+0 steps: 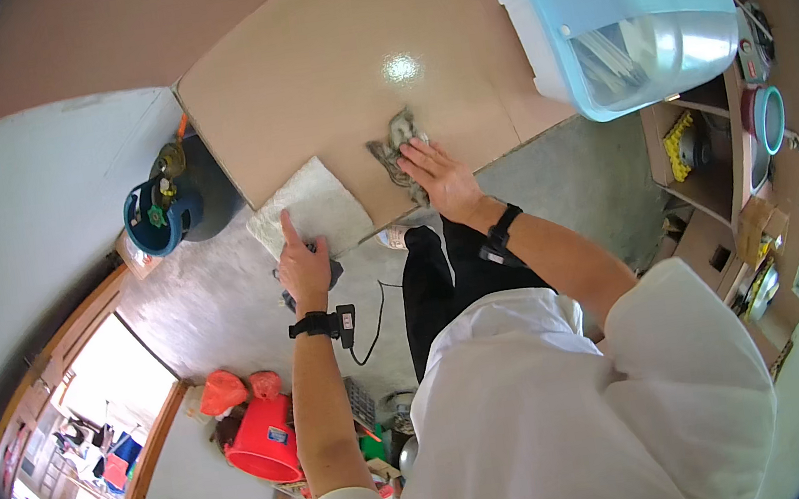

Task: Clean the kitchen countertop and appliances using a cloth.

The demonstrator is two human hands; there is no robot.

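Observation:
On the beige tiled countertop (286,75), my right hand (447,179) presses a crumpled, dirty grey rag (387,156) with its fingers laid together over it. A folded whitish cloth (325,199) lies at the counter's near left corner and reaches past its edge. My left hand (304,270) is at that cloth's near side, its index finger stretched out on top. The curled fingers of that hand are hidden, so its grip cannot be made out. Something dark grey (334,273) shows under and beside the left hand; what it is stays unclear.
A lidded blue-and-white plastic dish box (630,15) stands at the counter's right. Left of the counter is a gas cylinder (210,191) with a blue collar. A red bucket (266,441) lies near the wall behind me. Open shelves (702,187) hold cookware on the right.

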